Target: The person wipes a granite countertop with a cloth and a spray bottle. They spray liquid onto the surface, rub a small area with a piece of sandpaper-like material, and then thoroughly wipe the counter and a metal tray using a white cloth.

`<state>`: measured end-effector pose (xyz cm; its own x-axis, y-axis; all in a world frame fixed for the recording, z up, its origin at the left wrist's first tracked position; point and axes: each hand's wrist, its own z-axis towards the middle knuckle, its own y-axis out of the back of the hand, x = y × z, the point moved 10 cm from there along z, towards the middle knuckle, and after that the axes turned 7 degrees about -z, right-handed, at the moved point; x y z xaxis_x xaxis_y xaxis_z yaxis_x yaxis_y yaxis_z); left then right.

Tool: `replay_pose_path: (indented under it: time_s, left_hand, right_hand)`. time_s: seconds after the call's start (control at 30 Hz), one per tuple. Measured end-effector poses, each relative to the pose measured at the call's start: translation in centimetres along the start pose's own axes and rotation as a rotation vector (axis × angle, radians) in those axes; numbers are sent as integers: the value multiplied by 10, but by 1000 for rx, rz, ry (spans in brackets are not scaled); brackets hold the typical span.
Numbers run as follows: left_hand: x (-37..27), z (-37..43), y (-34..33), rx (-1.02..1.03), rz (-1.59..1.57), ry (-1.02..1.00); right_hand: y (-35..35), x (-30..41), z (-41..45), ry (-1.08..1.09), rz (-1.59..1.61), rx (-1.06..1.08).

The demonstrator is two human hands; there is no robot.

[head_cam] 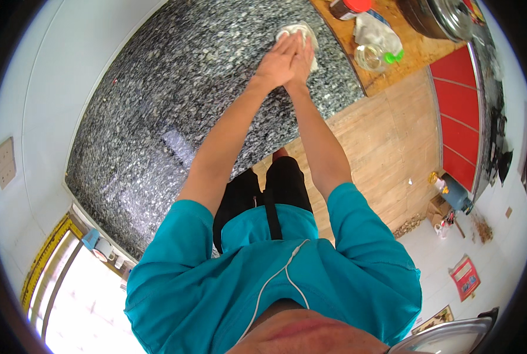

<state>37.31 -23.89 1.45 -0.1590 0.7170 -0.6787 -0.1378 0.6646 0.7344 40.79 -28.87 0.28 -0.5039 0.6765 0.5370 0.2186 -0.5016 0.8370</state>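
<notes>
A crumpled white cloth [307, 29] lies on the black-and-grey speckled granite countertop [179, 75]. Both arms reach forward to it, with the hands overlapping. My left hand [275, 64] lies partly across the other hand, its fingers stretched onto the cloth. Beneath and to the right, my right hand [304, 62] presses on the cloth, which spreads out past the fingertips. Part of the cloth is hidden under the hands.
Right of the granite, a wooden surface [378, 84] holds a red-lidded jar [345, 9], a clear container [370, 57] with a green cap, a pale cloth [376, 33] and a dark pot [427, 17]. Red cabinet fronts [458, 126] and a gas cylinder [456, 192] stand farther right.
</notes>
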Motion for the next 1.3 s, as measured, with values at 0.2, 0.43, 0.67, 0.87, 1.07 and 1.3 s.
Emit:
replay_pose_path:
  time_s: [0.2, 0.43, 0.67, 0.87, 1.07, 1.3]
  left_hand:
    - [-80, -30, -74, 257, -53, -58]
    - [-107, -69, -75, 211, -219, -76]
    - [-19, -158, 18, -87, -277, 177]
    - [88, -273, 102, -636, -165, 523]
    - [173, -317, 170, -789, -126, 802]
    - [223, -233, 231, -684, -81, 734]
  right_hand:
    - [53, -67, -79, -176, -38, -96]
    - [84, -67, -121, -87, -39, -190]
    - [-26, 55, -133, 231, 78, 171]
    - [-115, 222, -161, 756, 4, 428]
    - [-182, 325, -162, 1051, -40, 622]
    - [-214, 351, -60, 948, -138, 469]
